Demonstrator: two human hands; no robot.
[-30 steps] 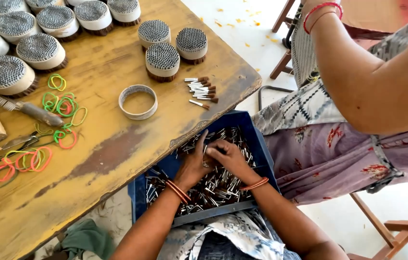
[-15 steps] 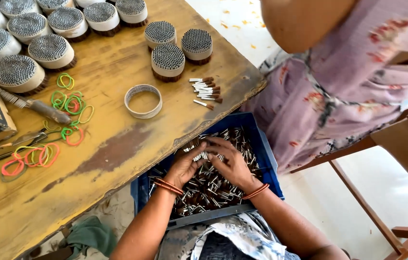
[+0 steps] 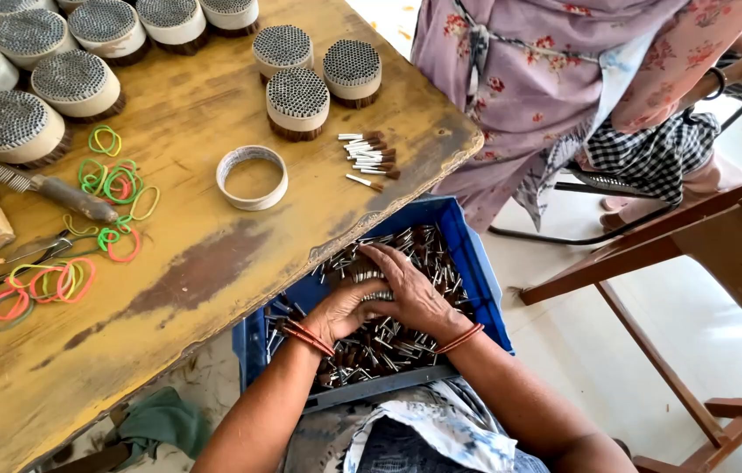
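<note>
Gathering small metal-tipped sticks [image 3: 388,337]: right hand [image 3: 410,293] fingers curled over a bunch, left hand [image 3: 342,314] cupping it from beside. Both inside blue crate [image 3: 476,263], lower centre of frame, under wooden table [image 3: 196,263] edge.

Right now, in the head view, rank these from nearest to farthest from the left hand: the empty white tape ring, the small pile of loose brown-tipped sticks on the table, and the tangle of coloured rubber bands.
From the left hand:
1. Empty white tape ring, up on the wooden table.
2. Small pile of brown-tipped sticks, near the table's far corner; close to call with the ring.
3. Coloured rubber bands, clearly farthest, off to the left.
</note>
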